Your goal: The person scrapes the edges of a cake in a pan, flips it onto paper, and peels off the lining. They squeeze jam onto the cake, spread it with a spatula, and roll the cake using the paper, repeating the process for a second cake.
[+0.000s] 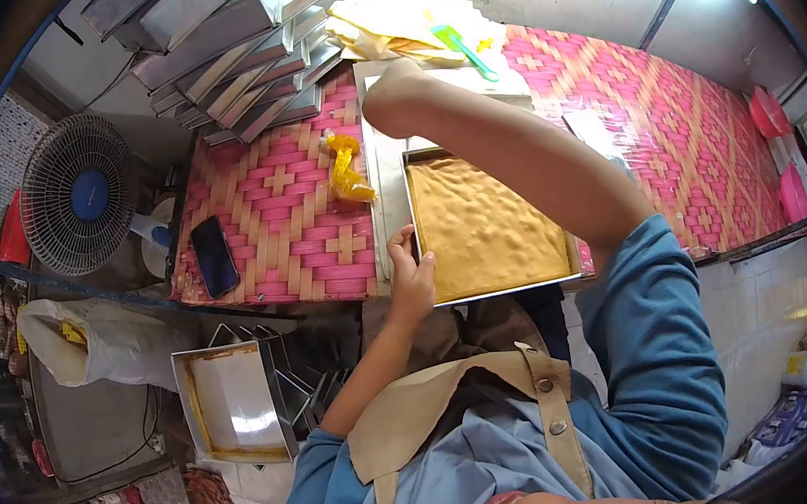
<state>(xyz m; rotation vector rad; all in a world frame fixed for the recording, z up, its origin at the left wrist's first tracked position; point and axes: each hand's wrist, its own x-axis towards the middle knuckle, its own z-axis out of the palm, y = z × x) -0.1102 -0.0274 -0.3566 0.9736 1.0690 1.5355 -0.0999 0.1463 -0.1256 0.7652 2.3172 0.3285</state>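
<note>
A square metal baking pan (pixel 575 256) holds a golden-brown, bumpy-topped sheet cake (pixel 486 227) and sits at the table's front edge. My left hand (pixel 413 276) grips the pan's left side, its thumb at the rim and fingers curled along the outer wall. My right arm reaches across the cake, with my right hand (pixel 397 100) bent down above the pan's far left corner. The fingers of that hand are hidden from above, so I cannot see what they hold, if anything. Under the pan's far side lies a pale board (pixel 388 173).
A yellow plastic bag (pixel 347 170) and a phone (pixel 215 256) lie left on the pink woven-pattern table (pixel 291 236). Behind are stacked metal pans (pixel 240 66), yellowish sheets (pixel 395 16) and a green-handled spatula (pixel 465 51). A fan (pixel 79 196) and another pan (pixel 227 352) stand left.
</note>
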